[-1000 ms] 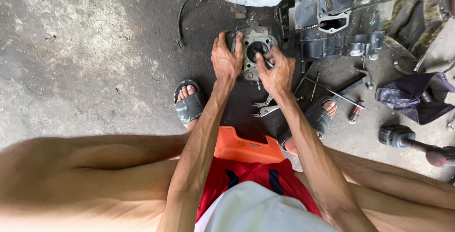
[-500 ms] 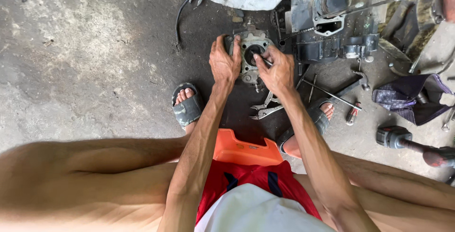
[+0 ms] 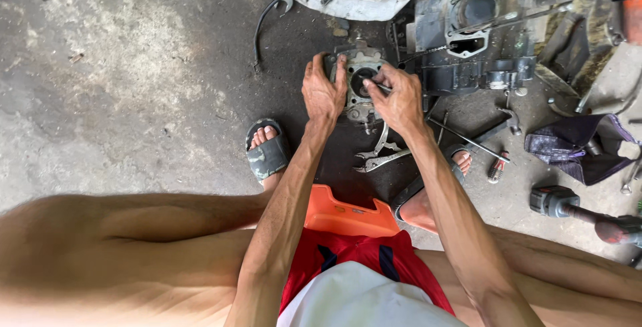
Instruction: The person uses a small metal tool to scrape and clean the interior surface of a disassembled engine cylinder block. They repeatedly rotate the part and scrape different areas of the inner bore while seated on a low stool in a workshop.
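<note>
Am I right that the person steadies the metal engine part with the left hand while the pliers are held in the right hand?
Not quite. The head view shows the pliers lying on the floor below the hands. The right hand holds a thin metal tool at the engine part; the left hand does steady it.

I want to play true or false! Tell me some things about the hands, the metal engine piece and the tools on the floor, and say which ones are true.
1. The left hand grips the side of the metal engine part. True.
2. The right hand holds a hammer. False: it holds a thin metal tool at the part's round hole.
3. Pliers lie on the floor near the right wrist. True.
4. The person is barefoot. False: a sandal shows on the left foot, another on the right.
5. The person sits on an orange stool. True.
</note>
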